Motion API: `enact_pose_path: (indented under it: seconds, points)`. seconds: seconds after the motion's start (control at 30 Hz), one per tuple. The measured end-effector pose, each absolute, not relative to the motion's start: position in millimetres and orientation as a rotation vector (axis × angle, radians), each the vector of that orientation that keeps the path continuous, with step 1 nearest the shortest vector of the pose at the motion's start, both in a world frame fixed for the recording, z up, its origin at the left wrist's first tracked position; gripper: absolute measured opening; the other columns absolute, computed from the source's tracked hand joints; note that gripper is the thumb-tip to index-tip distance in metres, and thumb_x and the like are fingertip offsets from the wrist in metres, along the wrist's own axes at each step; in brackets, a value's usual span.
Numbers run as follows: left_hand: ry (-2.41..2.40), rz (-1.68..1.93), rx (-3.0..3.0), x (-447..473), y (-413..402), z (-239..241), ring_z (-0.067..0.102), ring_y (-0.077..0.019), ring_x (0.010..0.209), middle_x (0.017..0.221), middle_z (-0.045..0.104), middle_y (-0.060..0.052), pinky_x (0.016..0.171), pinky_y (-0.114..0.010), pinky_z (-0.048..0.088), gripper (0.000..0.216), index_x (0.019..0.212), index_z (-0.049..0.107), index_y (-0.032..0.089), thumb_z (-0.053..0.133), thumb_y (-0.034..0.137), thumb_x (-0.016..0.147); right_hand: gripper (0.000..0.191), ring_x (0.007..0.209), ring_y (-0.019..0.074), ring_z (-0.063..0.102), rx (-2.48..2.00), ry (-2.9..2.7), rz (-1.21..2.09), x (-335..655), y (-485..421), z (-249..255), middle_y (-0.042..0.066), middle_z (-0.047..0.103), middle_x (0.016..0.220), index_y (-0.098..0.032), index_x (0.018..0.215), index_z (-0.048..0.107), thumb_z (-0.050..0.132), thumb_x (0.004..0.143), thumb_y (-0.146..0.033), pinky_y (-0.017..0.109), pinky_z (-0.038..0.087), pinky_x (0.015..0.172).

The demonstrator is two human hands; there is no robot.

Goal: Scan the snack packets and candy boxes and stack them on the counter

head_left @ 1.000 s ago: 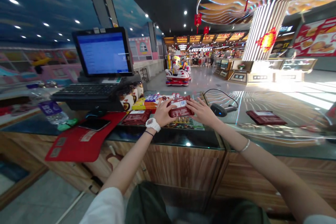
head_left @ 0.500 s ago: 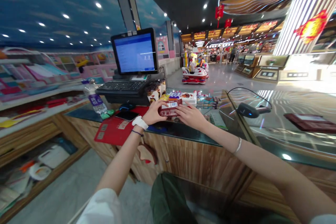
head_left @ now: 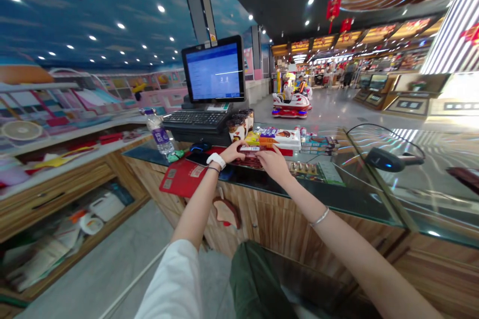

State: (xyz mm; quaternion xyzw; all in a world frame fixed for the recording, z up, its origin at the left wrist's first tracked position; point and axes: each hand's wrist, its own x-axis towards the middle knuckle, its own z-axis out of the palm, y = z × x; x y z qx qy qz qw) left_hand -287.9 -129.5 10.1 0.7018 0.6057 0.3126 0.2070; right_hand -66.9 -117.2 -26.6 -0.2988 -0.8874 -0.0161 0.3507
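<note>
A small brown snack packet (head_left: 250,149) with a white label lies low over the glass counter, held between my two hands. My left hand (head_left: 232,151), with a white watch at the wrist, grips its left end between thumb and fingers. At the right end, my right hand (head_left: 274,162) pinches it, with a pale bangle further up that arm. Just behind the packet are a white box (head_left: 290,138) with a blue and orange end, and a yellow pack (head_left: 253,138). Dark-and-white packs (head_left: 239,127) stand to their left.
A monitor (head_left: 214,71) and keyboard (head_left: 196,119) stand at the back left, near a water bottle (head_left: 160,134). A red folder (head_left: 183,177) overhangs the front edge, under a phone (head_left: 198,158). A corded scanner (head_left: 385,159) rests on the right.
The view has swung left. The packet has tipped from showing its broad labelled face to nearly edge-on and sits lower at the counter. Both hands still hold it.
</note>
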Motion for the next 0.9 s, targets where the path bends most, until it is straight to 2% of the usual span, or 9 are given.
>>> enact_pose_path:
  seconds: [0.1, 0.17, 0.23, 0.33, 0.37, 0.47, 0.6, 0.77, 0.9]
  points:
    - [1.698, 0.838, 1.965, -289, -125, 10, 0.06, -0.0166, 0.071, 0.087, 0.063, 0.001, 0.069, -0.031, 0.054, 0.055, 0.109, 0.059, 0.018, 0.057, 0.024, 0.055, 0.029, 0.106, 0.0224, 0.07, -0.791, -2.289, -0.015, -69, -117, -29, 0.008, 0.076, 0.113, -0.021, 0.109, 0.072, 0.046, 0.097, -0.017, 0.048, 0.036, 0.114]
    - [1.723, 0.837, 2.013, -289, -125, 11, 0.064, -0.0197, 0.083, 0.095, 0.066, -0.001, 0.078, -0.034, 0.056, 0.054, 0.111, 0.06, 0.018, 0.056, 0.024, 0.057, 0.03, 0.109, 0.0227, 0.069, -0.783, -2.277, -0.003, -69, -119, -32, 0.008, 0.074, 0.117, -0.021, 0.113, 0.071, 0.047, 0.095, -0.017, 0.049, 0.038, 0.113]
    - [1.813, 0.843, 2.086, -287, -129, 10, 0.064, -0.0252, 0.104, 0.112, 0.067, -0.006, 0.094, -0.042, 0.053, 0.051, 0.11, 0.062, 0.018, 0.057, 0.023, 0.059, 0.034, 0.113, 0.0232, 0.067, -0.771, -2.27, 0.002, -69, -123, -35, 0.009, 0.072, 0.121, -0.021, 0.118, 0.068, 0.046, 0.093, -0.015, 0.05, 0.038, 0.114]
    - [2.057, 0.927, 2.217, -275, -150, -1, 0.05, -0.0309, 0.133, 0.139, 0.056, -0.011, 0.116, -0.058, 0.03, 0.049, 0.115, 0.062, 0.02, 0.059, 0.022, 0.066, 0.042, 0.126, 0.0247, 0.059, -0.777, -2.259, -0.006, -70, -131, -42, 0.012, 0.064, 0.135, -0.017, 0.128, 0.063, 0.045, 0.091, -0.013, 0.051, 0.036, 0.116]
    - [2.139, 0.985, 2.247, -269, -160, -8, 0.046, -0.0305, 0.137, 0.143, 0.053, -0.012, 0.119, -0.059, 0.024, 0.051, 0.12, 0.06, 0.02, 0.06, 0.022, 0.07, 0.044, 0.13, 0.0255, 0.056, -0.783, -2.255, -0.013, -71, -134, -45, 0.013, 0.06, 0.14, -0.015, 0.131, 0.061, 0.045, 0.091, -0.013, 0.05, 0.035, 0.117]
    - [2.342, 1.119, 2.257, -248, -189, -34, 0.042, -0.028, 0.141, 0.151, 0.045, -0.012, 0.123, -0.055, 0.018, 0.056, 0.137, 0.051, 0.02, 0.056, 0.026, 0.082, 0.051, 0.14, 0.0281, 0.045, -0.79, -2.25, -0.026, -73, -142, -55, 0.015, 0.049, 0.15, -0.008, 0.14, 0.053, 0.047, 0.089, -0.014, 0.05, 0.031, 0.12]
    - [2.452, 1.035, 2.236, -228, -207, -58, 0.029, -0.029, 0.149, 0.158, 0.039, -0.01, 0.123, -0.059, 0.015, 0.062, 0.151, 0.037, 0.024, 0.05, 0.033, 0.091, 0.055, 0.144, 0.0304, 0.038, -0.782, -2.224, -0.027, -77, -146, -65, 0.015, 0.046, 0.153, -0.008, 0.144, 0.048, 0.047, 0.089, -0.016, 0.054, 0.026, 0.121]
    - [2.503, 0.936, 2.17, -226, -203, -56, 0.022, -0.0286, 0.152, 0.161, 0.033, -0.006, 0.123, -0.06, 0.013, 0.06, 0.155, 0.031, 0.027, 0.043, 0.036, 0.096, 0.058, 0.147, 0.0321, 0.032, -0.783, -2.254, -0.041, -78, -145, -68, 0.013, 0.041, 0.156, -0.01, 0.148, 0.043, 0.046, 0.091, -0.018, 0.059, 0.021, 0.122]
    - [2.528, 0.936, 2.163, -227, -202, -55, 0.024, -0.0284, 0.151, 0.16, 0.035, -0.006, 0.123, -0.06, 0.013, 0.059, 0.154, 0.033, 0.027, 0.041, 0.036, 0.096, 0.058, 0.148, 0.0319, 0.031, -0.798, -2.273, -0.049, -78, -145, -67, 0.012, 0.039, 0.157, -0.012, 0.149, 0.043, 0.046, 0.091, -0.018, 0.06, 0.019, 0.122]
